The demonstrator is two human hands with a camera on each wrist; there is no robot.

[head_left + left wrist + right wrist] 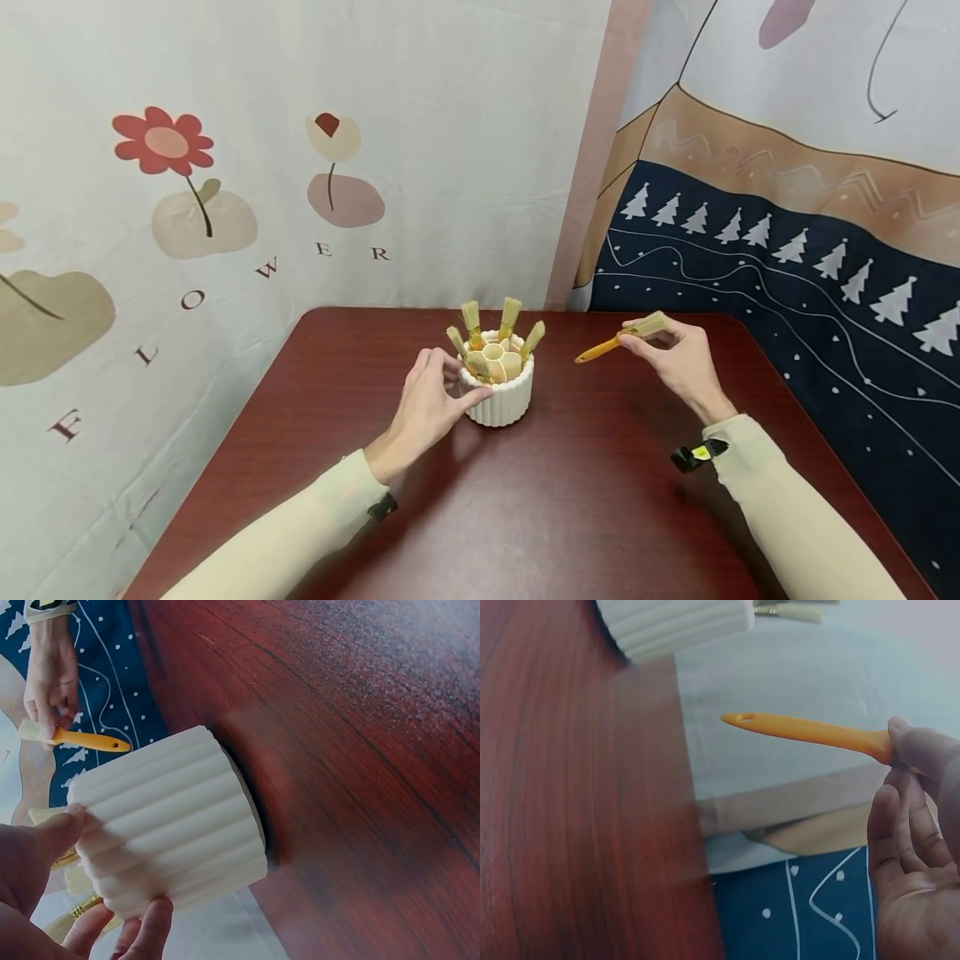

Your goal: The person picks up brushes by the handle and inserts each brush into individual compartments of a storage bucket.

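Note:
A white ribbed holder with a cream divided insert stands on the table, several pale-bristled paintbrushes upright in its compartments. My left hand grips the holder's left side near the rim, thumb in front and fingers behind; the left wrist view shows the thumb and fingertips on the ribbed wall. Off to the right, my right hand pinches a paintbrush by the neck, above the table. Its orange handle points left toward the holder, and its pale bristles lie by the fingers.
The dark red wooden table reaches from front to back. A white curtain with printed flowers hangs behind and at the left. At the right hangs a dark blue cloth with white trees.

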